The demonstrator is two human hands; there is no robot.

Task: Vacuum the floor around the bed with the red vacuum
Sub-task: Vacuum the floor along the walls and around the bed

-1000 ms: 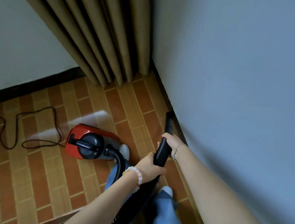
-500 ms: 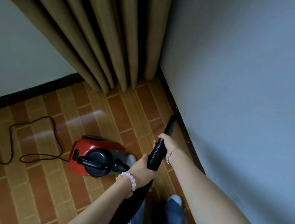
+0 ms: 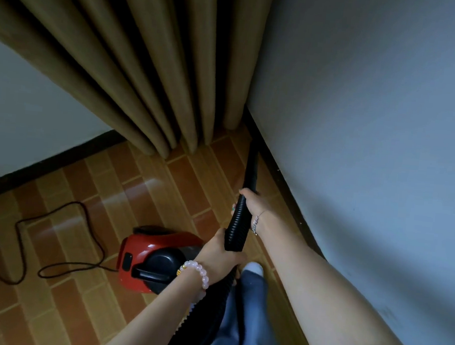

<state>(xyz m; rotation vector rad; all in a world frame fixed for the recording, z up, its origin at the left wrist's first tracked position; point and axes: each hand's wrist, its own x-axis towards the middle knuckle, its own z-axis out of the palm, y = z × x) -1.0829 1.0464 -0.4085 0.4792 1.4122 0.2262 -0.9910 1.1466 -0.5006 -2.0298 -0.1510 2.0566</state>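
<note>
Now, red vacuum on the tiles beside my feet, my left grip and right grip both curl round its black hose, the nozzle aimed along the wall; next, I reckon, push into the curtain corner.

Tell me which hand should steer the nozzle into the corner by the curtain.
Likely right. The right hand grips the hose foremost, just behind the nozzle, which points toward the curtain; the left hand holds the hose farther back, beside the red vacuum.
</note>
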